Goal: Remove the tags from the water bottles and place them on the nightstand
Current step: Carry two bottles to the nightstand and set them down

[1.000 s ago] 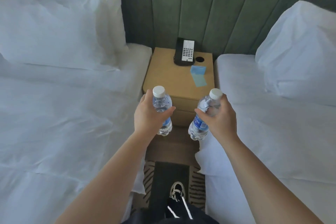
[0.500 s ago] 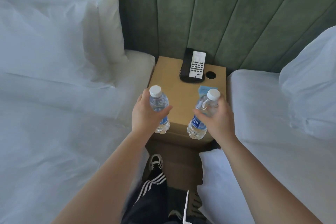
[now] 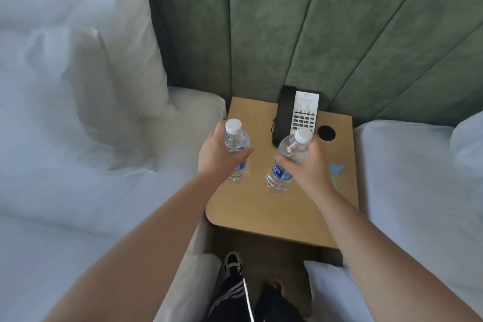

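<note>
The left hand [image 3: 218, 155] is wrapped around one water bottle [image 3: 236, 149], and the right hand [image 3: 309, 165] is wrapped around a second bottle [image 3: 283, 168]. Both bottles are over the wooden nightstand [image 3: 261, 212], which sits between two beds; whether their bases touch its top is unclear. A small white tag [image 3: 290, 147] hangs at the second bottle's neck. A telephone [image 3: 296, 114] stands at the back of the nightstand, and a blue card [image 3: 337, 168] lies just beside the right hand.
</note>
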`<state>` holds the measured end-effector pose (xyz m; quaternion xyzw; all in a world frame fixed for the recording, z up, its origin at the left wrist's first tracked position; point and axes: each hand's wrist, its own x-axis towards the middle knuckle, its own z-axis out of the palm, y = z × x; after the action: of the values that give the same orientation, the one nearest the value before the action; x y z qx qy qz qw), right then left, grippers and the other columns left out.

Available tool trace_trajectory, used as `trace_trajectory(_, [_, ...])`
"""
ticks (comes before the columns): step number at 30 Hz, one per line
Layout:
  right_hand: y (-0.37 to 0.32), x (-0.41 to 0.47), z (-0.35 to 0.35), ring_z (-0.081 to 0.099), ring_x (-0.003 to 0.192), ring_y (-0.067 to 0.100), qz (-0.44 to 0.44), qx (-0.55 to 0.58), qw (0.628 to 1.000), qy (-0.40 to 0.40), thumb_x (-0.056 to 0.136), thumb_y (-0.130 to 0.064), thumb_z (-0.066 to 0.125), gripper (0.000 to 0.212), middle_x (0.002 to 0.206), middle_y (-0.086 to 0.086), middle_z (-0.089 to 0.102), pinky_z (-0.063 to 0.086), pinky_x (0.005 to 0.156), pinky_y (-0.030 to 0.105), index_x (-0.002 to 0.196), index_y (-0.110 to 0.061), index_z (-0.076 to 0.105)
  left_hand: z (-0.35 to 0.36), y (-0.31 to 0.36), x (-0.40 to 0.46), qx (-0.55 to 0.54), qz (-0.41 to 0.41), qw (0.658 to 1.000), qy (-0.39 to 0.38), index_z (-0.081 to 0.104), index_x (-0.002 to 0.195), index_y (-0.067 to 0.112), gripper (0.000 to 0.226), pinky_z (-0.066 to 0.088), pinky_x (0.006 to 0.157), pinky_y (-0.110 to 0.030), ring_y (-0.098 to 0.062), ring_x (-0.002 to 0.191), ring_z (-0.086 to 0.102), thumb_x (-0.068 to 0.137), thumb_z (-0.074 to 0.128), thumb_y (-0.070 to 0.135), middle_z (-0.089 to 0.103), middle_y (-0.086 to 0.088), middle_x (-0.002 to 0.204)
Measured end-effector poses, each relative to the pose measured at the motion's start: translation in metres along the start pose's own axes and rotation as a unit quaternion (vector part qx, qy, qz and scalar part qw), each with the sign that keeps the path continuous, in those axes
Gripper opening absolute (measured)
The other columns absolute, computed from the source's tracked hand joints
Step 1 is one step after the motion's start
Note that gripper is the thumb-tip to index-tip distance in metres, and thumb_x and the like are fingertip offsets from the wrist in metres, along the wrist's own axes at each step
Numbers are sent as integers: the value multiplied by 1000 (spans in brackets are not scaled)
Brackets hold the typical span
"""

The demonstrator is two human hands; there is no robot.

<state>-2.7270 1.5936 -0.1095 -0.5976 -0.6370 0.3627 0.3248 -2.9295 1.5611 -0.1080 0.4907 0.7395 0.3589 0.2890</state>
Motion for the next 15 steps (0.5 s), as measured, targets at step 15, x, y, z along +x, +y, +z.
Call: trace_trajectory(15, [47,148,81,55,107,11,-29,13,996,-87,69,-31,83,64,116,0,58,41,84,19,121,-18,49,67,-61,144,-33,2,999,-20,39,108,47,52,37,65,-12,-3,91,56,70,74,44,57,13,106])
